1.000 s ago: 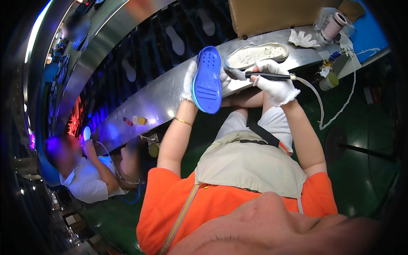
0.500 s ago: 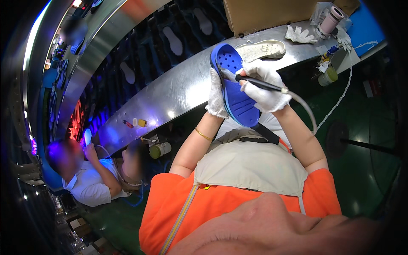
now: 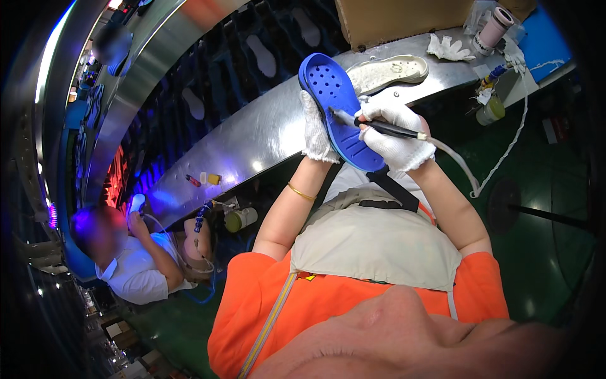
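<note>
A blue shoe sole (image 3: pixel 346 140) with a raised rim and small holes at its far end is tilted in front of me, above the bench edge. My left hand (image 3: pixel 317 132), in a white knit glove, is closed round its left side, with some fingers hidden behind it. My right hand (image 3: pixel 401 134), gloved too, grips a brush (image 3: pixel 398 130) with a black handle, and a pale hose runs from its back end. The brush's bristles touch the inside of the sole near its middle.
On the metal bench (image 3: pixel 252 136) lie a cream shoe sole (image 3: pixel 394 71), a spare white glove (image 3: pixel 449 48) and a pink tumbler (image 3: pixel 494 30). A cardboard box (image 3: pixel 404 22) stands behind. Dark racks with soles lie beyond. A co-worker (image 3: pixel 136 268) sits at left.
The blue sole has shifted up and to the left with my left hand. On the sole, the brush tip has moved nearer to me and inward from the left rim.
</note>
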Tool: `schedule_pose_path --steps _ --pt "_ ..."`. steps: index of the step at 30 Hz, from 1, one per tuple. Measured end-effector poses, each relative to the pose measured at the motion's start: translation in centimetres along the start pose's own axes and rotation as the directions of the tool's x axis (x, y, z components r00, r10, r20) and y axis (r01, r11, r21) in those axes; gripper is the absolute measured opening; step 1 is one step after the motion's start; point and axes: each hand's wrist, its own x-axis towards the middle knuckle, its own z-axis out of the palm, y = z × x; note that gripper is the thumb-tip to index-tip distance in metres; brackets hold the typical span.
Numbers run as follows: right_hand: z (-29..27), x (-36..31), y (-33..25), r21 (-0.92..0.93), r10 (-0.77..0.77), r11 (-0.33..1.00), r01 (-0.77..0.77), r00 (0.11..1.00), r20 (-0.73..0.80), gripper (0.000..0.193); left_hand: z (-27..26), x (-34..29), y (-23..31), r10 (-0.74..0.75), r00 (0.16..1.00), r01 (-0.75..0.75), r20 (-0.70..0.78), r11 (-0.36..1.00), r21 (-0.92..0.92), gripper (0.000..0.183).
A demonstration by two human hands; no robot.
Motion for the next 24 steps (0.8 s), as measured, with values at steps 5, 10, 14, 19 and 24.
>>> schedule_pose_path --steps 5,10,14,19,24 --pt "0.9 -0.8 -0.1 -0.002 -0.062 0.998 0.062 0.997 0.048 0.018 0.1 0.5 0.7 0.067 0.997 -0.066 -0.044 0.998 0.017 0.081" --pt "-0.1 -0.3 -1.6 0.090 0.198 0.975 -0.202 0.979 0.050 0.010 0.3 0.5 1.6 0.096 0.992 -0.091 -0.079 0.994 0.064 0.077" --pt "0.6 -0.6 -1.3 0.059 0.016 0.998 -0.022 0.994 0.108 0.013 0.9 0.4 2.7 0.059 0.996 -0.056 -0.061 0.997 0.059 0.076" --pt "-1.0 0.6 -1.7 0.170 0.374 0.904 -0.391 0.919 0.126 0.011 1.6 -0.3 2.9 0.068 0.997 -0.069 -0.031 0.996 -0.064 0.082" --pt "-2.4 1.3 1.0 0.137 0.096 0.986 -0.090 0.995 -0.040 0.011 2.0 -1.3 1.3 -0.025 0.978 0.111 0.205 0.901 -0.420 0.084"
